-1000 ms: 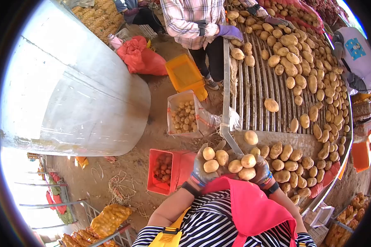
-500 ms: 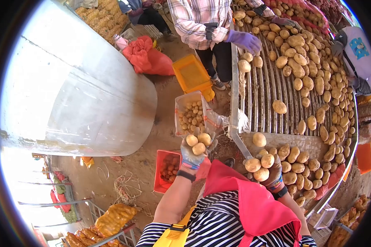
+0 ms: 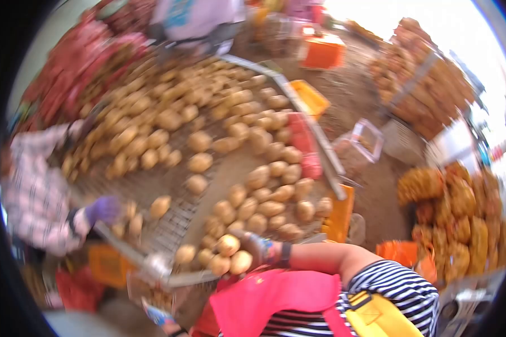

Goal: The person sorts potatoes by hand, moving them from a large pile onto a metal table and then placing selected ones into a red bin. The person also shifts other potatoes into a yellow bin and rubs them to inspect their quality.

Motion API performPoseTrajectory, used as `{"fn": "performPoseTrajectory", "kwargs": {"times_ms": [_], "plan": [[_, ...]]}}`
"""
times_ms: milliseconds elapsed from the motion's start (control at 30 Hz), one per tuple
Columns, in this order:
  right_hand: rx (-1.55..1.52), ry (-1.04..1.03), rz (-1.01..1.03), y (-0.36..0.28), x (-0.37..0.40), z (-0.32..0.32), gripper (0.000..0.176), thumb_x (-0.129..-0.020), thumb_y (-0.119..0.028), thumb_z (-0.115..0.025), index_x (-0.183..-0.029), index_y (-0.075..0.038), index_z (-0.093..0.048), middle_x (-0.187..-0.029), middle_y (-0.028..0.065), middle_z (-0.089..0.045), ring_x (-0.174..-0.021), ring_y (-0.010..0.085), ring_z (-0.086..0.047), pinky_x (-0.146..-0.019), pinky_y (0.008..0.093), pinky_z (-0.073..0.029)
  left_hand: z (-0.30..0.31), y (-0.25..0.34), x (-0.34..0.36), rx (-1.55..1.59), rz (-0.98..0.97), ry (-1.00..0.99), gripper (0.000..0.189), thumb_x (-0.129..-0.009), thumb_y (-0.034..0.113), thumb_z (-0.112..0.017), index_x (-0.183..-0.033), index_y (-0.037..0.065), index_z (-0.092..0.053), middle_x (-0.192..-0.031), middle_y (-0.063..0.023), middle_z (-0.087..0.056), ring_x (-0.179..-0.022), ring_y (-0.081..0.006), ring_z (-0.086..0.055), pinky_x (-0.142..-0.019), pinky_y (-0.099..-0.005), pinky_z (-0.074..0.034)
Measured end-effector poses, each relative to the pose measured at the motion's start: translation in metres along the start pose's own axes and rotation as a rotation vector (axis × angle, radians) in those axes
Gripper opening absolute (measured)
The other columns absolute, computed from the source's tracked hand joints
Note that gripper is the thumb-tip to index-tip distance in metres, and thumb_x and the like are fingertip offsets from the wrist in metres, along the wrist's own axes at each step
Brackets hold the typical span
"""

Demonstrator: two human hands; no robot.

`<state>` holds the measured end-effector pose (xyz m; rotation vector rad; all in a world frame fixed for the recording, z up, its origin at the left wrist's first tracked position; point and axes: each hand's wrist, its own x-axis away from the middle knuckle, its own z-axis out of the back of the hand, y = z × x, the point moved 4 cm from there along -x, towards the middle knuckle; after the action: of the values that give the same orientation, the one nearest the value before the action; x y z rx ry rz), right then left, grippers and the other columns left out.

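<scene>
Gloved, my right hand (image 3: 254,250) is cupped around a few potatoes (image 3: 240,262) at the near edge of the sorting table (image 3: 205,210). More loose potatoes (image 3: 271,209) lie just beyond it on the table. Low at the bottom left is my left hand (image 3: 160,316), also gloved and smeared by motion. It is close to a pale bin (image 3: 152,292), and its fingers cannot be made out. Whether it holds anything is hidden.
Across the table a person in a plaid shirt (image 3: 39,191) has a purple-gloved hand (image 3: 103,209) near potatoes. A metal rim (image 3: 320,143) borders the table. Yellow crates (image 3: 340,213), an orange crate (image 3: 322,51) and stacked potato sacks (image 3: 458,208) stand to the right.
My view has swung to the right and blurred. My left hand, which held potatoes above the bin, is now low at the view's edge. My right hand still holds its potatoes.
</scene>
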<state>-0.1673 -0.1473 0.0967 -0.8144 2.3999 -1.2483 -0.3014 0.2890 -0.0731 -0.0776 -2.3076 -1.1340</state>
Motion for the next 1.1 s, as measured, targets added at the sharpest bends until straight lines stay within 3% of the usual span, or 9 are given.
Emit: {"fn": "performPoseTrajectory", "kwargs": {"times_ms": [67,200,267,333,433,667,867,967,1100], "plan": [[-0.674,0.041,-0.161,0.006,0.019,0.016,0.053,-0.087,-0.043,-0.069,-0.123,-0.008,-0.055,-0.112,0.0128,-0.063,-0.104,0.0316,-0.063,-0.079,0.0395,-0.055,-0.058,-0.018,-0.015,-0.168,0.03,0.155,0.058,-0.097,0.051,-0.041,-0.134,0.007,-0.052,-0.128,-0.0088,-0.06,-0.111,-0.0268,-0.059,-0.092,-0.0423,-0.049],[-0.436,0.185,0.078,-0.042,0.059,0.045,0.064,-0.092,-0.06,-0.052,-0.128,-0.007,-0.055,-0.123,0.0155,-0.062,-0.109,0.0345,-0.061,-0.083,0.0471,-0.053,-0.135,-0.032,-0.046,-0.569,-0.061,0.384,0.056,-0.097,0.047,-0.043,-0.135,0.006,-0.051,-0.128,-0.0111,-0.06,-0.11,-0.0285,-0.06,-0.09,-0.0434,-0.05],[-1.022,0.191,-0.072,-0.041,0.081,0.071,0.066,-0.094,-0.06,-0.047,-0.131,-0.005,-0.053,-0.125,0.015,-0.061,-0.109,0.0311,-0.062,-0.088,0.0466,-0.052,-0.154,-0.033,-0.061,-0.754,-0.13,0.47,0.056,-0.097,0.045,-0.044,-0.135,0.005,-0.05,-0.128,-0.0123,-0.06,-0.109,-0.0294,-0.06,-0.089,-0.044,-0.05],[-0.516,0.508,0.184,-0.062,0.12,0.103,0.066,-0.092,-0.061,-0.05,-0.129,-0.006,-0.055,-0.127,0.015,-0.06,-0.113,0.0303,-0.061,-0.093,0.0448,-0.051,-0.169,-0.032,-0.069,-0.914,-0.189,0.573,0.055,-0.097,0.043,-0.045,-0.135,0.004,-0.05,-0.128,-0.0135,-0.06,-0.109,-0.0303,-0.061,-0.088,-0.0445,-0.05],[-0.868,0.578,0.316,-0.063,0.185,0.157,0.068,-0.087,-0.058,-0.059,-0.132,-0.007,-0.053,-0.127,0.0155,-0.059,-0.114,0.0316,-0.06,-0.094,0.0495,-0.05,-0.184,-0.033,-0.078,-1.087,-0.242,0.714,0.054,-0.097,0.041,-0.046,-0.136,0.003,-0.049,-0.128,-0.0153,-0.06,-0.108,-0.0317,-0.061,-0.087,-0.0454,-0.051],[-0.403,0.946,0.875,-0.185,0.311,0.311,0.053,-0.089,-0.058,-0.057,-0.103,-0.007,-0.061,-0.101,0.0152,-0.066,-0.091,0.0306,-0.066,-0.075,0.0442,-0.058,-0.167,-0.028,-0.083,-1.2,-0.264,0.928,0.053,-0.096,0.034,-0.049,-0.137,0.001,-0.047,-0.127,-0.0194,-0.06,-0.107,-0.0348,-0.063,-0.084,-0.0473,-0.052],[-0.092,1.429,0.483,-0.299,0.298,0.416,0.028,-0.098,-0.037,-0.049,-0.107,-0.014,-0.062,-0.091,0.0054,-0.068,-0.083,0.0189,-0.067,-0.072,0.0341,-0.057,-0.108,-0.025,-0.066,-1.15,-0.16,1.072,0.052,-0.096,0.029,-0.052,-0.137,-0.002,-0.045,-0.127,-0.0229,-0.06,-0.106,-0.0374,-0.064,-0.081,-0.0489,-0.053],[0.249,1.073,0.355,-0.252,0.206,0.452,0.025,-0.094,-0.03,-0.062,-0.109,-0.011,-0.063,-0.091,0.0058,-0.067,-0.082,0.0204,-0.065,-0.066,0.0348,-0.055,-0.093,-0.036,-0.063,-1.1,-0.224,1.1,0.051,-0.094,0.023,-0.054,-0.138,-0.003,-0.043,-0.126,-0.025,-0.06,-0.106,-0.0404,-0.063,-0.083,-0.0497,-0.052],[0.905,0.796,-0.025,-0.205,0.044,0.363,0.035,-0.091,-0.028,-0.066,-0.12,-0.007,-0.065,-0.118,0.0086,-0.066,-0.112,0.0233,-0.061,-0.098,0.0348,-0.046,-0.1,-0.043,-0.058,-1.037,-0.306,1.114,0.049,-0.093,0.019,-0.056,-0.135,-0.005,-0.045,-0.126,-0.0268,-0.06,-0.105,-0.0415,-0.062,-0.086,-0.0494,-0.051]]}}
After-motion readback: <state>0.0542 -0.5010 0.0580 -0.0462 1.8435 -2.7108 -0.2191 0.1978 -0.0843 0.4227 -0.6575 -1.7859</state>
